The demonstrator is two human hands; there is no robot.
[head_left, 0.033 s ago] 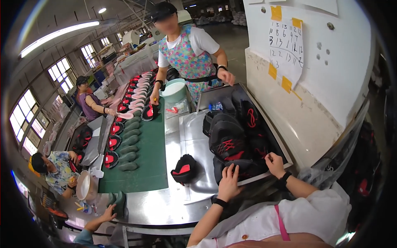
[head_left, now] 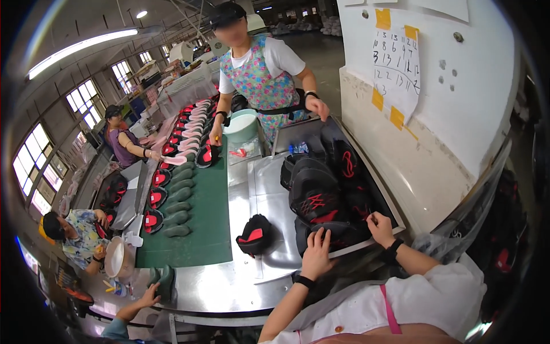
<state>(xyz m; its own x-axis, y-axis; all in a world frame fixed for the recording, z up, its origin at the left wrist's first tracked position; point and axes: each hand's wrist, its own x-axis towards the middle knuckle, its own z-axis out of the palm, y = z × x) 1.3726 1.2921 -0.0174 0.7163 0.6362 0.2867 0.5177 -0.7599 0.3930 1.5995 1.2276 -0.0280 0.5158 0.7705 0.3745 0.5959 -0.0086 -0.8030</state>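
My left hand (head_left: 317, 258) grips the near edge of a black shoe upper (head_left: 314, 186) with red lacing, at the front of a metal tray. Beside it, my right hand (head_left: 381, 230) is closed in a pinch close to the tray's right side. Whatever sits between those fingertips is too small to make out. More black and red uppers (head_left: 347, 163) lie behind and under the first one. A single black upper with a red lining (head_left: 254, 235) rests on the metal table, left of my left hand.
The shallow metal tray (head_left: 375, 172) meets a white wall panel on the right. Dark green shoe lasts (head_left: 179, 205) and red-black uppers line a green mat (head_left: 200, 243). Across the table stands a co-worker (head_left: 260, 74) beside a pale green tub (head_left: 240, 123); another person's hand (head_left: 150, 295) reaches in lower left.
The co-worker across the table has shifted a hand slightly to the right along the tray's far edge. Both my hands stay in place.
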